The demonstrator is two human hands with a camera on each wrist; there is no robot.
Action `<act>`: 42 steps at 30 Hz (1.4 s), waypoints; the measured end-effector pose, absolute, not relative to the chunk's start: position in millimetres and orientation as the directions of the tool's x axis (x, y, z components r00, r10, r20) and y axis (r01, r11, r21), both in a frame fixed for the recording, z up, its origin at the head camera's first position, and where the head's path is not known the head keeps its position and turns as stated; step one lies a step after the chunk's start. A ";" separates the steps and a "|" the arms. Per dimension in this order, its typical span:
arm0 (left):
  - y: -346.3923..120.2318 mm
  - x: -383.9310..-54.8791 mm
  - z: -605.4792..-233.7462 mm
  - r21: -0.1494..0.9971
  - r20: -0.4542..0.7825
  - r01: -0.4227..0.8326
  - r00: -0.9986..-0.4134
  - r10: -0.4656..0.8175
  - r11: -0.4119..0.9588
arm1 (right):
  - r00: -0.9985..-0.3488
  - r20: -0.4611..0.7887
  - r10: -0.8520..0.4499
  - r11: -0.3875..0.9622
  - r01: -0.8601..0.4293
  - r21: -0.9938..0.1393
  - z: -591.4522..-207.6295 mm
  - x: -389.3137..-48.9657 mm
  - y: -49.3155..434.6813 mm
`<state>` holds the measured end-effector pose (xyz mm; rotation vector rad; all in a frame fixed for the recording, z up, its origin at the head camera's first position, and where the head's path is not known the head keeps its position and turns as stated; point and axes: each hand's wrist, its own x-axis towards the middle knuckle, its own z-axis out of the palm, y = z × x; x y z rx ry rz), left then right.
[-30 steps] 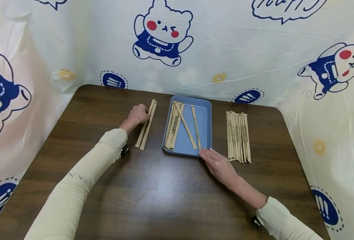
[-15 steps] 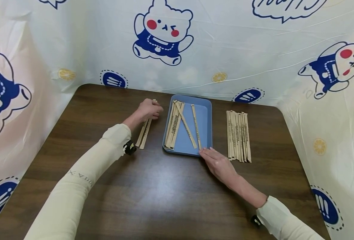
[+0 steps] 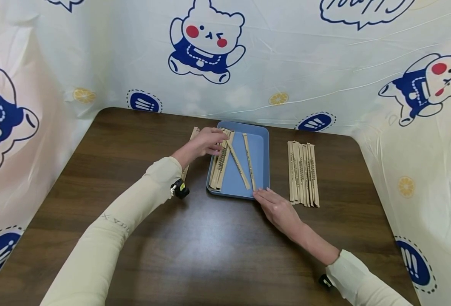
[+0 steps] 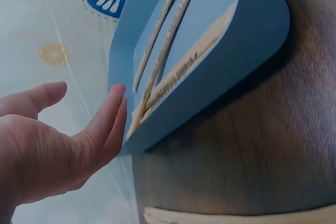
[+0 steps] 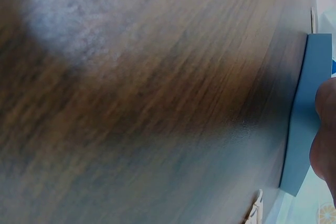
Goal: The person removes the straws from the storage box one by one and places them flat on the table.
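My left hand (image 3: 207, 141) hovers over the left part of a blue tray (image 3: 262, 163), fingers extended and holding nothing. In the left wrist view the thumb and fingers of the left hand (image 4: 50, 153) are spread apart beside the tray wall (image 4: 210, 85). Under it lies a bundle of slim paper-wrapped sticks (image 3: 220, 168), partly hidden by the fingers. One wrapped stick (image 3: 239, 167) slants across the tray, and another (image 3: 249, 159) lies to its right. My right hand (image 3: 280, 212) rests with extended fingers at the tray's near right corner.
Left of the tray, wrapped sticks (image 3: 196, 132) on the brown table (image 3: 210, 250) are mostly covered by the left arm. A row of several wrapped sticks (image 3: 303, 174) lies right of the tray. A printed curtain (image 3: 279, 55) hangs behind the table.
My left hand has moved right, from the loose sticks on the table to above the tray, and its fingers have opened out. The right hand and tray stay in place.
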<state>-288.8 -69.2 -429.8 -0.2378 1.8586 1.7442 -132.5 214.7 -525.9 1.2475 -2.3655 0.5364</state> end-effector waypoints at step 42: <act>-17.2 -310.6 -479.5 0.731 -0.232 -0.113 -0.969 0.090 0.673 | -0.530 0.514 -0.674 0.526 -0.833 -0.169 -529.2 -133.5 216.9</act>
